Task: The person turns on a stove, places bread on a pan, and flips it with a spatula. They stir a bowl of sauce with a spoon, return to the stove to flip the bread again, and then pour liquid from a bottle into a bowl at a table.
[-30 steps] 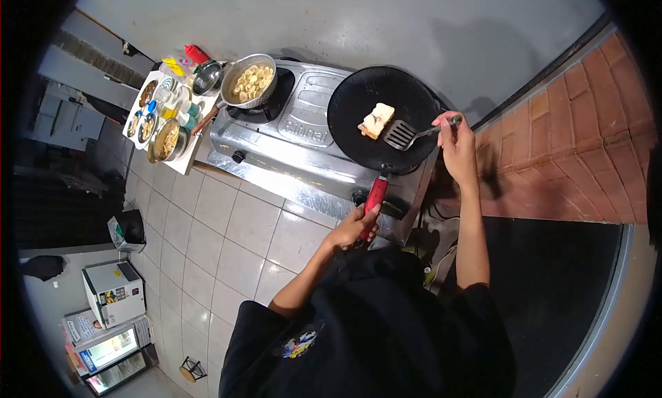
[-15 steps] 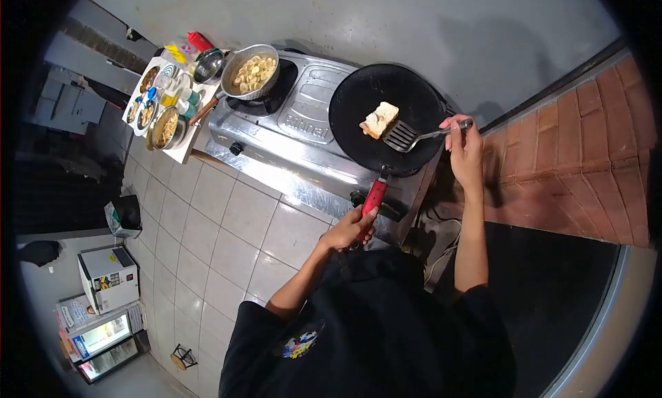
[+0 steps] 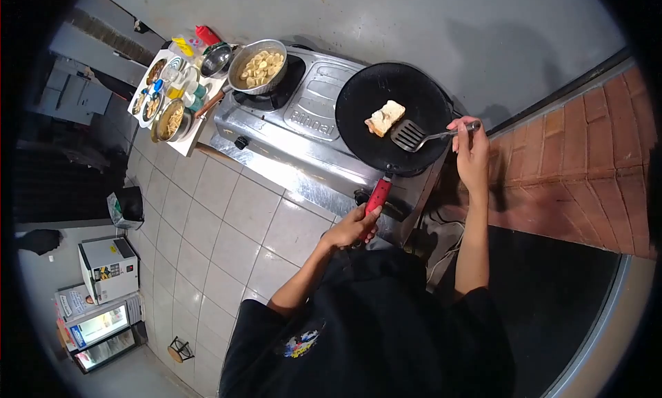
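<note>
My left hand (image 3: 354, 227) is closed around the red handle of a black frying pan (image 3: 369, 81), which sits on the right burner of the stove. A piece of bread (image 3: 385, 118), pale with some browned edges, lies in the middle of the pan. My right hand (image 3: 473, 153) grips the end of a slotted metal spatula (image 3: 412, 135) by its handle. The spatula's head rests low over the pan, its front edge right beside the bread.
On the stove's (image 3: 276, 143) left burner stands a pot (image 3: 256, 87) of sliced food with a wooden handle. Further left, a white table (image 3: 187, 144) bears bowls, bottles and a red squeeze bottle (image 3: 207, 35). A brick ledge (image 3: 552, 156) borders the right side.
The whole view has shifted slightly, moving the stove and pan a little right in the picture. The spatula's head has turned a bit beside the bread; both hands keep their grips.
</note>
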Demonstrator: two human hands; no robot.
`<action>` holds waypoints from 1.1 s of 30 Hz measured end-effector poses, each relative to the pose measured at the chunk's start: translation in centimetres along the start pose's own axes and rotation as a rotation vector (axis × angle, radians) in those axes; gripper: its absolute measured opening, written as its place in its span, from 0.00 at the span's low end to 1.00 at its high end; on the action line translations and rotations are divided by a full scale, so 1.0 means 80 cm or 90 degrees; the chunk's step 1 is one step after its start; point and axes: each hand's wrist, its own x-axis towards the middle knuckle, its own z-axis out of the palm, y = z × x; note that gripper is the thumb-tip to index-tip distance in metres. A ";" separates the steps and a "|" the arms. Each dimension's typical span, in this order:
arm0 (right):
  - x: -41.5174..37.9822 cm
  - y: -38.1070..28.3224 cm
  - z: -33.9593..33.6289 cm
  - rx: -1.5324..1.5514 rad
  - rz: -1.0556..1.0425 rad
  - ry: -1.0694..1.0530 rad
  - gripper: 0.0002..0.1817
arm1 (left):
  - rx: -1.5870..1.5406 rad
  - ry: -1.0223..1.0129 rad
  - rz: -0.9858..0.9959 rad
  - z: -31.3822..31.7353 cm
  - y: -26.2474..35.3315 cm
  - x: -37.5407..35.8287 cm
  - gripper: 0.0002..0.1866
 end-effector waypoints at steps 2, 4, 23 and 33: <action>-0.001 0.005 0.004 0.023 -0.010 -0.005 0.07 | 0.004 -0.007 0.002 0.001 -0.002 0.001 0.21; -0.001 -0.004 0.004 -0.016 -0.008 -0.020 0.07 | -0.008 -0.004 0.000 -0.002 -0.007 0.003 0.21; 0.001 0.021 0.004 0.044 -0.026 0.008 0.06 | -0.011 0.005 0.000 0.000 -0.011 0.005 0.18; -0.005 0.017 0.012 0.039 -0.031 0.005 0.06 | -0.007 0.009 -0.011 0.002 -0.010 0.003 0.18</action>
